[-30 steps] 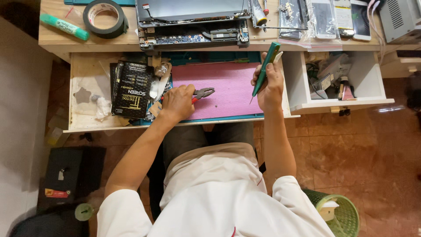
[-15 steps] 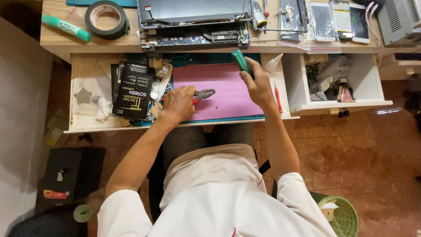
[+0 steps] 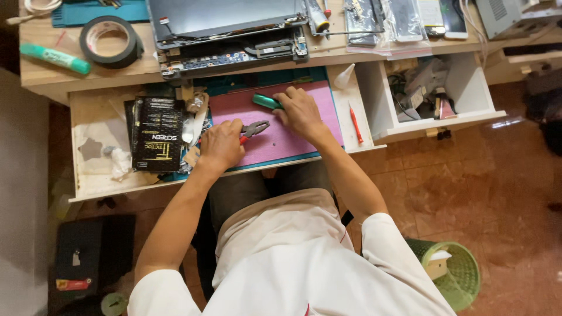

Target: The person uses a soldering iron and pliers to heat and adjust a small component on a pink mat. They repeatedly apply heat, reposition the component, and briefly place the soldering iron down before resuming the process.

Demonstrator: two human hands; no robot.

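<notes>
My left hand (image 3: 221,145) grips a pair of red-handled pliers (image 3: 253,129) whose grey jaws point right over the pink mat (image 3: 304,137) in the open middle drawer. My right hand (image 3: 300,111) lies on the same mat and holds a green tool (image 3: 266,102) flat, its tip pointing left. The two hands are close together, the pliers' jaws just below the green tool. An opened laptop (image 3: 228,32) with bare circuit boards sits on the desk just above the drawer.
A black flat package (image 3: 157,133) lies left in the drawer, a red screwdriver (image 3: 356,124) right of the mat. On the desk are a black tape roll (image 3: 111,40) and a green marker (image 3: 55,58). An open right drawer (image 3: 462,88) holds parts. A green basket (image 3: 456,272) stands on the floor.
My right hand has come down from the drawer's right edge onto the pink mat and laid the green tool flat, tip to the left. The left hand has stayed put with the pliers.
</notes>
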